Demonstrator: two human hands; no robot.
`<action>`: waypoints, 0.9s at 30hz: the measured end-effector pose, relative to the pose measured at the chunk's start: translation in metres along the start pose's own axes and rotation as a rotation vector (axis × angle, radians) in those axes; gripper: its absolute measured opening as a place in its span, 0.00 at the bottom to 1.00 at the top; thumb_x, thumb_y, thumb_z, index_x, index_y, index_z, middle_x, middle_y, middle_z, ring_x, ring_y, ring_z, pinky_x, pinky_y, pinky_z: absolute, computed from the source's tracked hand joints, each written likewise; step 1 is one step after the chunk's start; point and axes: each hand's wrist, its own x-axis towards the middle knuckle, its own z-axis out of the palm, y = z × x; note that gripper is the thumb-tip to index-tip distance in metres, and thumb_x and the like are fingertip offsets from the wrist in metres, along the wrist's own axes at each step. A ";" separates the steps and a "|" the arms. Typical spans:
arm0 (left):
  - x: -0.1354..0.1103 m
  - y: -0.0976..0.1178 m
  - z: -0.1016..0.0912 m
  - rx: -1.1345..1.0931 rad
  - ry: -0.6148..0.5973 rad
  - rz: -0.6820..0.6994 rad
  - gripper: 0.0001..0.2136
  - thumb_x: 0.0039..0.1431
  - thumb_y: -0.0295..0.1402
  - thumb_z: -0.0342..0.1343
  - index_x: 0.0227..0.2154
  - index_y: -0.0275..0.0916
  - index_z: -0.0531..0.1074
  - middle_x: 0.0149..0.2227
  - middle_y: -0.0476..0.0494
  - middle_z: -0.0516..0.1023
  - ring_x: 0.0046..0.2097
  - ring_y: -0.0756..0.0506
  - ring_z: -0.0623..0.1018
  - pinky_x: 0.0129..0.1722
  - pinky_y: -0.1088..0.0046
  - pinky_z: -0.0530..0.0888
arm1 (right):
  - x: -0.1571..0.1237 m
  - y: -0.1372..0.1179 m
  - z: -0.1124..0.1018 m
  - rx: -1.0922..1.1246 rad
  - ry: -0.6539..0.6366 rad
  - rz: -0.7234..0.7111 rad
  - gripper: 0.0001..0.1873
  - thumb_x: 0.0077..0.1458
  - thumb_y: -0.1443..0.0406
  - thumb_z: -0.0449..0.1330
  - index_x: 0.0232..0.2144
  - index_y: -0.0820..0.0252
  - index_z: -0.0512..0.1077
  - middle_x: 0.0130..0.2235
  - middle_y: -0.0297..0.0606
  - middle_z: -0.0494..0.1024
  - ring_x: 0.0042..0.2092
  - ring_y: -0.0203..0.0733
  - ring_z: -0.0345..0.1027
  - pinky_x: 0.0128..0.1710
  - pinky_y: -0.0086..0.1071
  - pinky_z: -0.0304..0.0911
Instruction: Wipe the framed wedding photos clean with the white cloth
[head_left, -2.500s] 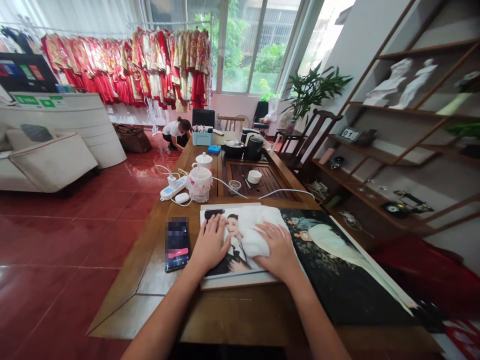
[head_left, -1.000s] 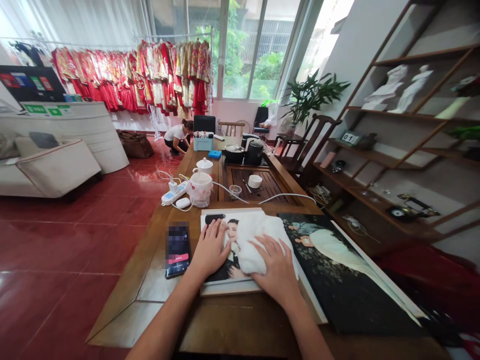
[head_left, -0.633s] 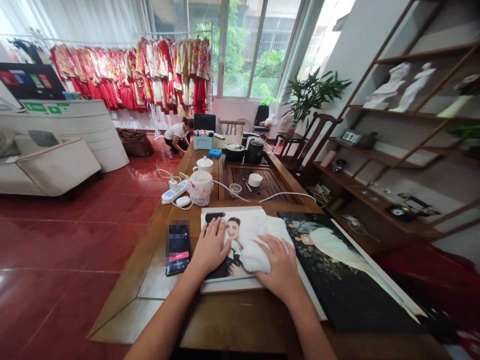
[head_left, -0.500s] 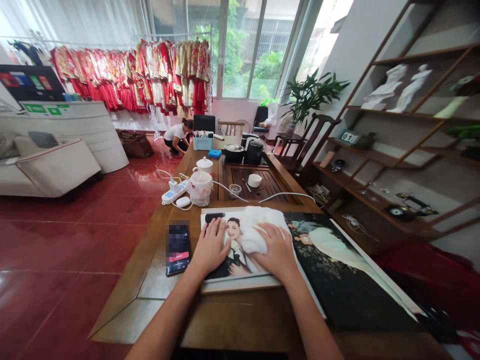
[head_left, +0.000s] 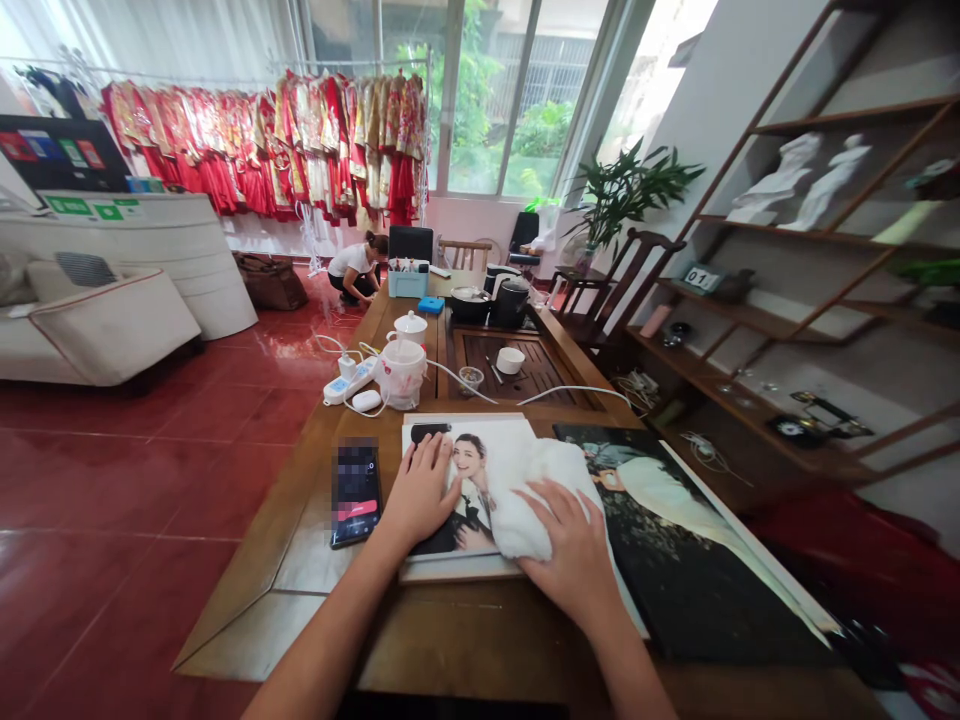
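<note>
My left hand (head_left: pixel 421 500) lies flat with fingers stretched on a framed photo print (head_left: pixel 471 465) of a smiling person, its fingertips touching a small black object (head_left: pixel 429 431) near the top edge. Under the spread fingers of my right hand (head_left: pixel 576 550) is a bunched white cloth (head_left: pixel 564 462), pressed onto the right side of the print and covering part of it. To the right lies a larger, dark photo panel (head_left: pixel 720 580) showing a pale gown. A phone (head_left: pixel 355 500) with a lit screen rests left of the print.
On the wooden table (head_left: pixel 442 650) beyond the prints are a wrapped cup (head_left: pixel 403 376), a lidded white cup (head_left: pixel 410 327), a power strip (head_left: pixel 349 382), a cable and a tea tray (head_left: pixel 540 385) with a small white bowl (head_left: pixel 511 360). A person (head_left: pixel 355 268) crouches at the far left end.
My right hand has drawn the white cloth toward me and slightly to the right across the print. My left hand has stayed in place.
</note>
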 end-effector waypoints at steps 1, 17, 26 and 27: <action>0.000 0.000 0.000 0.000 0.003 0.001 0.26 0.65 0.41 0.42 0.63 0.36 0.54 0.66 0.37 0.55 0.67 0.39 0.53 0.65 0.55 0.52 | -0.005 -0.001 -0.002 0.001 -0.003 0.002 0.30 0.43 0.60 0.59 0.52 0.50 0.68 0.55 0.39 0.71 0.57 0.54 0.58 0.58 0.49 0.43; -0.001 -0.002 0.003 -0.002 0.020 0.002 0.25 0.66 0.41 0.42 0.63 0.38 0.53 0.66 0.39 0.56 0.67 0.40 0.54 0.64 0.55 0.53 | 0.077 0.019 0.018 0.006 0.003 0.017 0.26 0.48 0.54 0.61 0.49 0.55 0.70 0.52 0.44 0.73 0.54 0.54 0.59 0.55 0.49 0.45; 0.000 -0.001 0.002 0.012 0.022 0.011 0.26 0.66 0.41 0.42 0.64 0.38 0.53 0.66 0.38 0.55 0.67 0.40 0.53 0.65 0.56 0.52 | 0.019 0.004 0.003 0.064 -0.041 -0.029 0.30 0.43 0.58 0.60 0.52 0.52 0.69 0.55 0.41 0.71 0.57 0.55 0.59 0.59 0.49 0.42; 0.000 -0.001 0.002 0.013 0.019 0.009 0.26 0.66 0.41 0.42 0.63 0.38 0.53 0.66 0.38 0.55 0.67 0.40 0.53 0.65 0.56 0.52 | 0.010 0.002 0.000 0.073 -0.042 -0.029 0.30 0.43 0.59 0.60 0.52 0.51 0.68 0.55 0.40 0.71 0.57 0.55 0.59 0.60 0.49 0.41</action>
